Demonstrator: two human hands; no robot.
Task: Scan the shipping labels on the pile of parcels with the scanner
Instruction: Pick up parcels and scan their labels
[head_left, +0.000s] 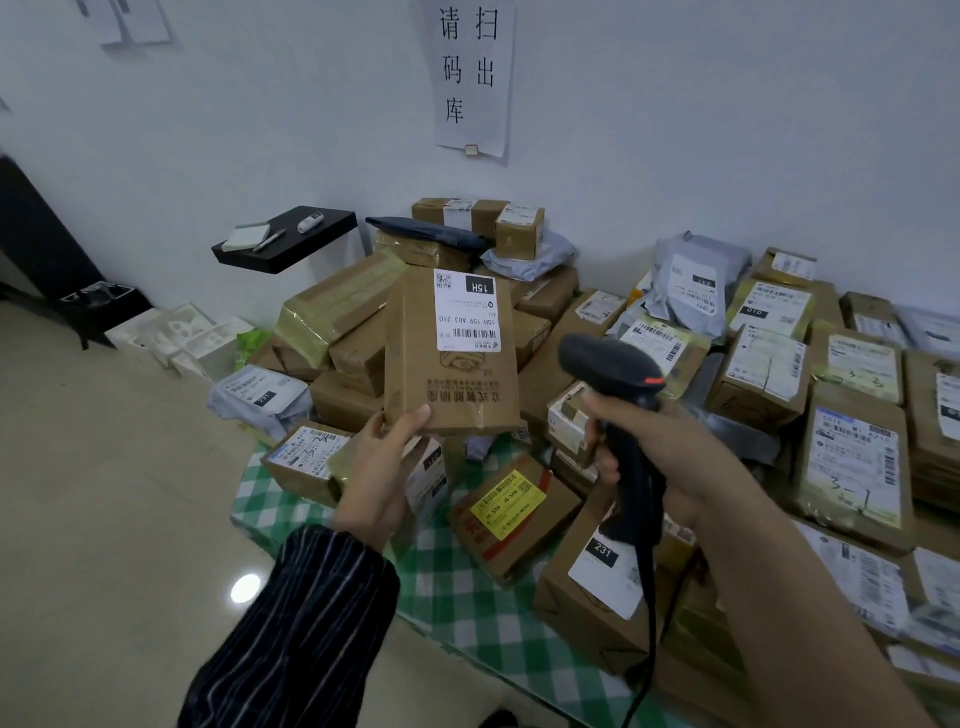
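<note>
Left hand (375, 467) holds parcel (451, 387), right hand (675, 452) scanner (609, 364), alongside.

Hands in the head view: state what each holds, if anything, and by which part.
The left hand grips the raised parcel by its lower edge; the right hand grips the scanner by its handle.

The parcel (451, 364) is brown cardboard with a white label (467, 317) printed in black, including one solid black block. The scanner (613, 369) is black with a red-orange button. The tablecloth (467, 597) is green-and-white check; near its front edge lies a brown box (514, 519) with a yellow label, and grey mailers (696, 280) lie toward the back edge. The sleeve (301, 623) is dark with thin pale stripes, the shelf (291, 239) is black, and the sign (470, 78) is white with black characters.
</note>
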